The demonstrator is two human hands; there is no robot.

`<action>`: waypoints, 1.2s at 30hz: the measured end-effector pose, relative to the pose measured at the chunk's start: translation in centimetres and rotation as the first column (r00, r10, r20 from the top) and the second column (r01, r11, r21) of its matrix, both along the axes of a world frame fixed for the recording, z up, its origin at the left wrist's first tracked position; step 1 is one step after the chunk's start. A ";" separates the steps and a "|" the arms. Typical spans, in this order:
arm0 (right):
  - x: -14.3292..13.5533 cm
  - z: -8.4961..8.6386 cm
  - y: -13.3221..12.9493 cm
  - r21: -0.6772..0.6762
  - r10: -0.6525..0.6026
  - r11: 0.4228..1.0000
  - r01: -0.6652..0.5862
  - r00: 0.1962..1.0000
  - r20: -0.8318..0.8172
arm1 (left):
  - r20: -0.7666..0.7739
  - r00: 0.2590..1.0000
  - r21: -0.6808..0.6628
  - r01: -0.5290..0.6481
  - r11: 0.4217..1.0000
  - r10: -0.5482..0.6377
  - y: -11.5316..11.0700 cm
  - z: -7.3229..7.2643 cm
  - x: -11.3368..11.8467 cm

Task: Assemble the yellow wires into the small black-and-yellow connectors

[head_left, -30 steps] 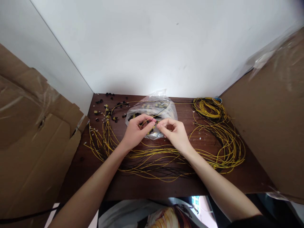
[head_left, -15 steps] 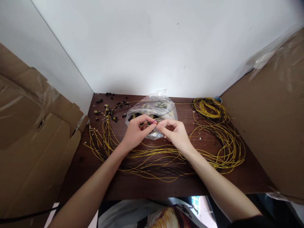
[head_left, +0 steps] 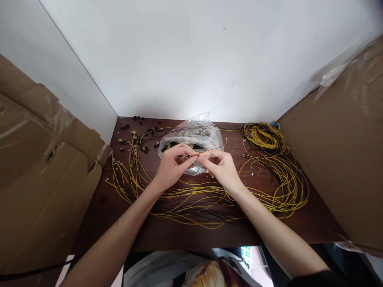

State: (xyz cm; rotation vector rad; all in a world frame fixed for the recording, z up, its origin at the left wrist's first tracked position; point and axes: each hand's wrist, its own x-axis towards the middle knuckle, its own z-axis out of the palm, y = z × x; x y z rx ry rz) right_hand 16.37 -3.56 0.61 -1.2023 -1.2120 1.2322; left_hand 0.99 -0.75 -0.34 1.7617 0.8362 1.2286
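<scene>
My left hand (head_left: 176, 161) and my right hand (head_left: 217, 163) meet over a clear plastic bag (head_left: 206, 139), thumbs and forefingers pinched close together. Between the fingertips runs a thin wire (head_left: 217, 149), its free end sticking out to the right above my right hand. Where the fingers close on it, the wire's joint or tip is too small to make out. Inside the bag lie several black and yellow connectors (head_left: 172, 146). Below both wrists a loose bundle of yellow and black wires (head_left: 194, 193) stretches across the brown table (head_left: 167, 239).
A coil of yellow and black wire (head_left: 265, 137) rests at the back right. Small black and yellow parts (head_left: 134, 137) are scattered at the back left. Cardboard (head_left: 44, 179) stands on the left, another cardboard panel (head_left: 338, 151) on the right, and a white wall (head_left: 191, 59) behind.
The dark wire that curved up from my fingers over the bag now lies lower and straighter, pointing right. Both hands have stayed almost in place, still pinching.
</scene>
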 end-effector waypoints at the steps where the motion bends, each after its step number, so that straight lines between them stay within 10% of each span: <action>1: 0.0 0.0 0.0 0.000 0.001 1.000 -0.001 1.000 -0.003 | -0.001 1.000 -0.005 -0.002 1.000 0.002 0.0 0.0 0.0; 11: 0.1 0.1 -0.1 0.019 0.018 1.000 -0.018 1.000 -0.004 | 0.036 0.998 -0.168 -0.053 0.984 0.060 -0.1 0.3 0.0; 36: 0.1 -0.2 -0.1 0.001 -0.016 1.000 0.016 0.999 -0.038 | 0.042 0.999 0.047 -0.006 0.999 0.004 -0.2 0.5 0.1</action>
